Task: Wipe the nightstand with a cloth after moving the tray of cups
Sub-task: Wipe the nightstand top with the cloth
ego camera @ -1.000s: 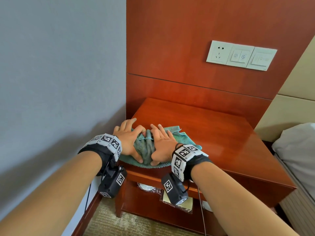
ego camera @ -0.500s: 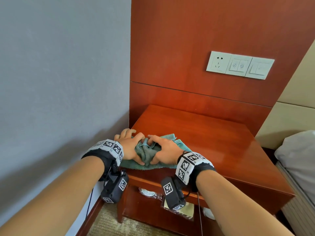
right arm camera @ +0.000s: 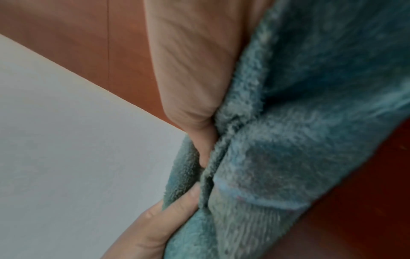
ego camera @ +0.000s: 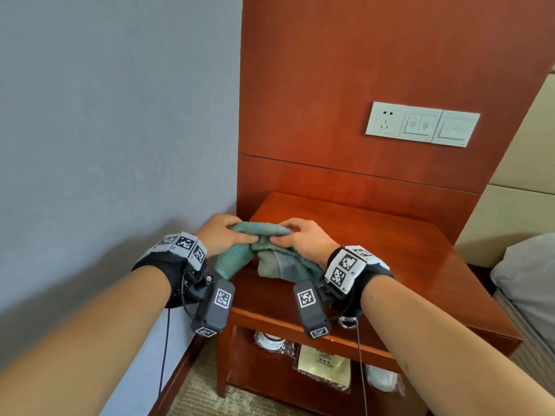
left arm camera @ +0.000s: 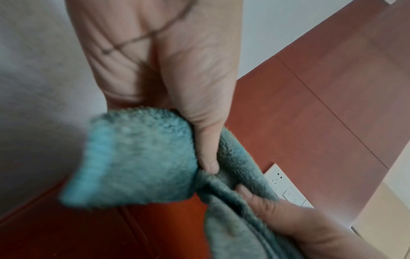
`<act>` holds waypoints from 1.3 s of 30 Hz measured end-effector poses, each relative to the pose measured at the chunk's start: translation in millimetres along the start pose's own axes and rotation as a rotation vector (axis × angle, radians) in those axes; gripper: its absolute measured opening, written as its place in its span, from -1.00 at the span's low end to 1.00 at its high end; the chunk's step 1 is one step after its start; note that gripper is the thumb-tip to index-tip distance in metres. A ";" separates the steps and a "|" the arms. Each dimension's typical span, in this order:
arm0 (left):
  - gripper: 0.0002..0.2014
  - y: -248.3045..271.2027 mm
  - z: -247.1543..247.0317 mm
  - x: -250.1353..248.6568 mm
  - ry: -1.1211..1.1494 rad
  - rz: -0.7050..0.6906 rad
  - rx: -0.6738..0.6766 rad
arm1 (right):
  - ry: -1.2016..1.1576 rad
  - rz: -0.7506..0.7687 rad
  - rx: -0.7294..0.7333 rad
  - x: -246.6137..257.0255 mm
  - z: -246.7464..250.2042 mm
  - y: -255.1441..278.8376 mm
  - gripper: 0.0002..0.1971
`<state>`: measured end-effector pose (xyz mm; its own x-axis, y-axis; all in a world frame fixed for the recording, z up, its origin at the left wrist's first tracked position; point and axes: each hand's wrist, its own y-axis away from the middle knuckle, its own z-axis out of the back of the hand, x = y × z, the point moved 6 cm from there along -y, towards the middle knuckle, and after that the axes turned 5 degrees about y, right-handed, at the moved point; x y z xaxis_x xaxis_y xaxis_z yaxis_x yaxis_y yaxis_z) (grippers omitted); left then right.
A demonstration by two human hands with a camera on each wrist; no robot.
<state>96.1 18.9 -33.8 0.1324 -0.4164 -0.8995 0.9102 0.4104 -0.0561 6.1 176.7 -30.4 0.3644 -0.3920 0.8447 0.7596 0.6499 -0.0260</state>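
Observation:
A teal cloth (ego camera: 259,232) is bunched between both hands and held just above the front left corner of the red-brown nightstand (ego camera: 390,250), with its ends hanging down. My left hand (ego camera: 226,235) grips its left part; in the left wrist view the thumb (left arm camera: 207,154) pinches the cloth (left arm camera: 137,157). My right hand (ego camera: 301,238) grips the right part, its thumb (right arm camera: 204,147) pressed into the cloth (right arm camera: 299,140). The two hands almost touch. No tray of cups is in view on the nightstand top.
A grey wall (ego camera: 105,145) stands close on the left and a wooden panel with an outlet and switch plate (ego camera: 420,124) behind. A bed (ego camera: 528,280) lies to the right. The lower shelf holds wrapped cups (ego camera: 270,343) and a gold packet (ego camera: 324,364).
Both hands lay flat on the cloth on the nightstand, then curled round it, gathered it and lifted it off the surface. The head view has tilted down.

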 end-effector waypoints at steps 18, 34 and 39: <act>-0.56 -6.9 -5.1 15.8 -0.486 0.263 -0.297 | 0.630 0.277 -0.259 -1.7 4.8 1.1 -0.72; -0.61 -14.7 -28.4 22.1 -0.640 0.009 -0.149 | 0.879 0.122 0.272 -37.9 -55.0 1.2 -0.35; -0.67 -8.1 -27.9 5.9 -0.677 -0.131 -0.051 | 0.872 0.111 0.271 -40.6 -54.3 -1.2 -0.33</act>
<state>78.5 35.8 -50.7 0.2539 -0.8731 -0.4161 0.9180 0.3531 -0.1807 19.6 156.5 -93.8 0.7887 -0.5988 0.1394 0.5836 0.8005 0.1363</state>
